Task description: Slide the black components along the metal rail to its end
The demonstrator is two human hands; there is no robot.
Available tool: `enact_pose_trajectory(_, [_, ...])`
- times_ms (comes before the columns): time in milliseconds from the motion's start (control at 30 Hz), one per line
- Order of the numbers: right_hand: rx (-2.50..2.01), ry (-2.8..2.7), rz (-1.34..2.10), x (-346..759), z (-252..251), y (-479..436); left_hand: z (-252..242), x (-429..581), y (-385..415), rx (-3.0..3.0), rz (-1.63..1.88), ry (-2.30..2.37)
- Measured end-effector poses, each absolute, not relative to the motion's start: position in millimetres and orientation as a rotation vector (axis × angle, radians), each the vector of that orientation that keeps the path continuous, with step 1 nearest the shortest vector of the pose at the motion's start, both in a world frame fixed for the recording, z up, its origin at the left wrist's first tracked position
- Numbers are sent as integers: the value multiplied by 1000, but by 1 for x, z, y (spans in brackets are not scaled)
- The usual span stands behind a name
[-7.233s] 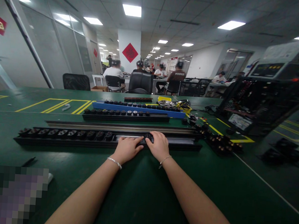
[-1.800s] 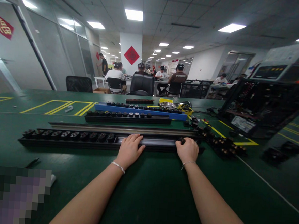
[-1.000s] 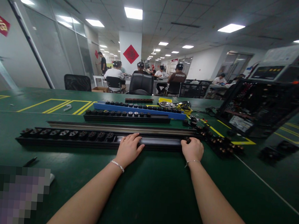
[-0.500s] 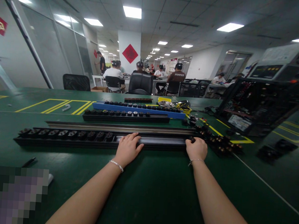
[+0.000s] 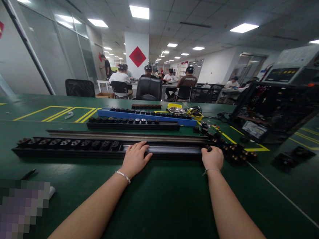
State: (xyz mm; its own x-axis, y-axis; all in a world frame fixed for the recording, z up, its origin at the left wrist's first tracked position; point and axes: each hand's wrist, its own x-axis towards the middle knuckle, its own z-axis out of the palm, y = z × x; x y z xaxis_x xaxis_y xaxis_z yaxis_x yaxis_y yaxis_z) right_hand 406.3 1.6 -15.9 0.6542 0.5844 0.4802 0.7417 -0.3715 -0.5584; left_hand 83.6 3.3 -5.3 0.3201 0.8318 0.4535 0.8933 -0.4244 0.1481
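A long black power strip housing (image 5: 162, 157) lies across the green table before me. Its left part carries a row of round black socket modules (image 5: 85, 144); the right stretch is a bare, shiny channel. Across the middle of the housing lies my left hand (image 5: 135, 158), fingers over the far side and thumb towards the near wall, gripping it. My right hand (image 5: 213, 159) is closed at the right end of the channel. A small dark piece, apparently a socket module (image 5: 209, 148), shows at its fingertips, mostly hidden.
Just behind lies a long strip (image 5: 103, 135). Farther back are a second black housing (image 5: 131, 126) and a blue one (image 5: 146, 116) with sockets. Loose socket modules (image 5: 236, 154) are heaped at right, by an open computer case (image 5: 274, 116). A pen (image 5: 29, 174) lies front left.
My right hand has shifted slightly right along the housing, still closed. My left hand keeps its place on the housing. The whole view has swung a little.
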Motion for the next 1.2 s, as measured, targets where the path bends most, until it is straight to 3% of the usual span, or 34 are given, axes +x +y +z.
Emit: enact_pose_trajectory(1200, [-2104, -869, -297, 465, -21, -4, -6, 84, 4, -2421, -706, -1600])
